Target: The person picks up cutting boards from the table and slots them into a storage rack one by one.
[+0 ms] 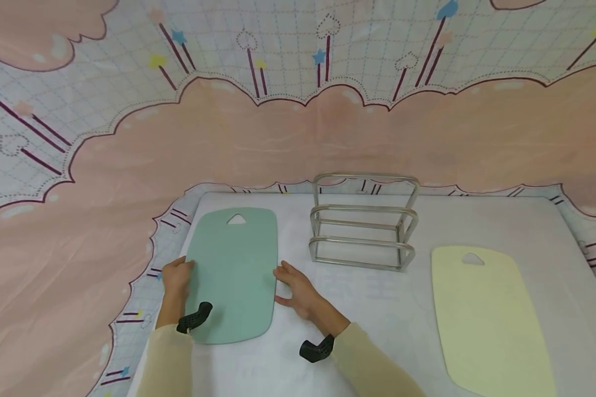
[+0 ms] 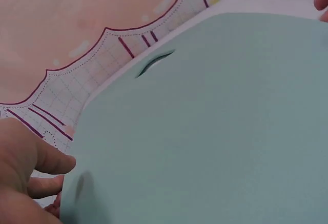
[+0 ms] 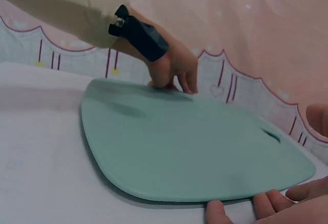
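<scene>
A green cutting board with a triangular hole near its far end lies on the white table's left side. My left hand holds its left edge; in the left wrist view that hand's fingers meet the rim and some are hidden behind it. Opposite, my right hand has its fingers spread, the tips right at the right edge. In the right wrist view, several right fingertips line the near rim, and the left hand bends down over the far rim.
A metal wire rack with several bars stands at the back middle of the white table. A pale yellow cutting board lies at the right. Patterned pink cloth surrounds the table.
</scene>
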Tool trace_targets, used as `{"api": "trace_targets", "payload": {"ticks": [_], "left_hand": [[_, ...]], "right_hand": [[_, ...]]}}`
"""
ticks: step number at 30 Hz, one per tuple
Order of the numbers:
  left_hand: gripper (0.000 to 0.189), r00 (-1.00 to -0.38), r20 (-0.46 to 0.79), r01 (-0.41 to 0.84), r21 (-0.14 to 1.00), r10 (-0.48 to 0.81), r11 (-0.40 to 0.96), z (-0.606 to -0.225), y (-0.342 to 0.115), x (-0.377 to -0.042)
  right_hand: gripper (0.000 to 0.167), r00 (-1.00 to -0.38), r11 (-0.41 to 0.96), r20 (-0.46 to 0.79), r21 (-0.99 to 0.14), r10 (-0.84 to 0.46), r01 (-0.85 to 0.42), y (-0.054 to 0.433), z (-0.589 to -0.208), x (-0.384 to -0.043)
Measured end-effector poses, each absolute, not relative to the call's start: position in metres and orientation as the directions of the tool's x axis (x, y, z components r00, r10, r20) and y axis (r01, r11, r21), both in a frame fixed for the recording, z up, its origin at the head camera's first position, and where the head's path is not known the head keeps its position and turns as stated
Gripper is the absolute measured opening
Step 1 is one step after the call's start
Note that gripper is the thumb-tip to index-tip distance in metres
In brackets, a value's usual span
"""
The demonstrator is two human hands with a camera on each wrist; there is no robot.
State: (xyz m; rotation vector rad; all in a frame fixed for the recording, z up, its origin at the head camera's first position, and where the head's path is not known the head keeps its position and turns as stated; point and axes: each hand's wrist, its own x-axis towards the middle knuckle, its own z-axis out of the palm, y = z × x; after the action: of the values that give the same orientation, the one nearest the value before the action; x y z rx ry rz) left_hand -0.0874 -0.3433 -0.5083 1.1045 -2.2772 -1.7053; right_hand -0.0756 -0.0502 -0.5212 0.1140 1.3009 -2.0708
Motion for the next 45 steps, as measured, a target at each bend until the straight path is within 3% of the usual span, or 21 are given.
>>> {"api": "trace_targets", "payload": {"ticks": [6, 11, 20, 34, 45], "left_hand": [[0.049, -0.713, -0.322, -0.417, 0.909, -0.623, 0.008, -0.510, -0.350, -0.085], [0.049, -0.734, -0.292, -0.359, 0.933, -0.613, -0.015, -0.500, -0.344, -0.082], [0.048, -0.761, -0.208, -0.322, 0.943, -0.615, 0.080, -0.488, -0.335, -0.081], [0.064, -0.859, -0.171, -0.289, 0.940, -0.482, 0.183, -0.467, -0.323, -0.082], [0.067, -0.871, -0.091, -0.237, 0.938, -0.482, 0.252, -0.449, -0.322, -0.084]], "right_hand": [[0.083, -0.737, -0.243, -0.409, -0.762, -0.538, 0.600, -0.053, -0.518, -0.080], [0.079, -0.715, -0.222, -0.386, -0.771, -0.583, 0.597, -0.055, -0.514, -0.083], [0.081, -0.712, -0.202, -0.335, -0.807, -0.617, 0.555, -0.049, -0.497, -0.091], [0.091, -0.723, -0.157, -0.296, -0.859, -0.625, 0.488, -0.046, -0.477, -0.094], [0.085, -0.781, -0.146, -0.248, -0.907, -0.573, 0.395, -0.044, -0.466, -0.098]]}}
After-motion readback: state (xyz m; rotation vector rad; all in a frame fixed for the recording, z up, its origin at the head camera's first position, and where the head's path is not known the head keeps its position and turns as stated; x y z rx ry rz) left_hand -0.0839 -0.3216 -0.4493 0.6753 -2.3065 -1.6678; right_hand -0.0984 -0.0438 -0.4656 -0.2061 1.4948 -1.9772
